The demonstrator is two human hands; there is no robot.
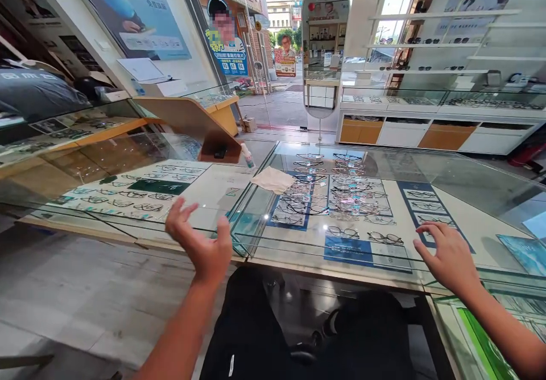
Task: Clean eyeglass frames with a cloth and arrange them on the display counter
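The left hand [200, 242] is open with its palm up and its bent fingers pointing up and away. It holds nothing and is nearest to the left glass case [215, 189]. The right hand [447, 252] holds nothing too. Its palm is down and its bent fingers point to the left, over the right glass case [484, 229]. I can't tell if it touches the glass.

Two pairs of glasses [385, 238] lie inside the right case, near its front edge, left of the right hand. Their long way goes from side to side. I can't tell which way their lenses face. More frames [352, 189] sit behind them in two lines that go away from the person. A blue strip [416, 189] slants down toward the right hand, with glasses lying across it.

A pale cloth [273, 180] lies flat on top, where the two cases meet, and it is longest from side to side. A small bottle [247, 156] leans by a brown board [191, 123]. A tall round-ended mirror [326, 38] stands up at the back. White shelves [446, 14] hang on the right, and the floor [85, 294] is grey.
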